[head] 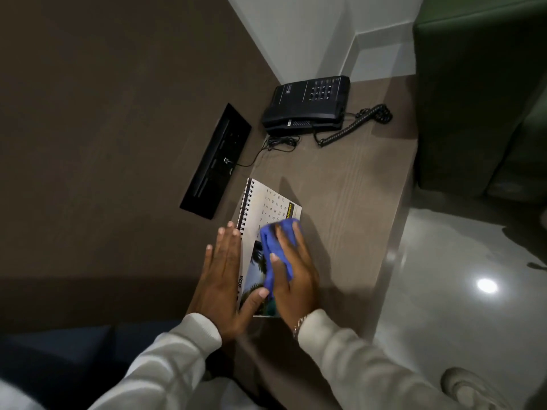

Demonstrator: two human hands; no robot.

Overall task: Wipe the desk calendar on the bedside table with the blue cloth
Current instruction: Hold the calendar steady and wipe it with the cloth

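Calendar (pixel 268 229) at frame centre: my flat open left hand (pixel 223 276) braces it on the counter (pixel 340 202) so my right hand (pixel 293 273), pressing the blue cloth (pixel 273 247), can wipe.

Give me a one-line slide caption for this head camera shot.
Right hand wipes a spiral-bound desk calendar with a blue cloth while the left hand steadies it.

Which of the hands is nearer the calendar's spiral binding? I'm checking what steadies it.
Left. The left hand lies flat along the spiral binding, while the right hand presses the blue cloth farther across the page.
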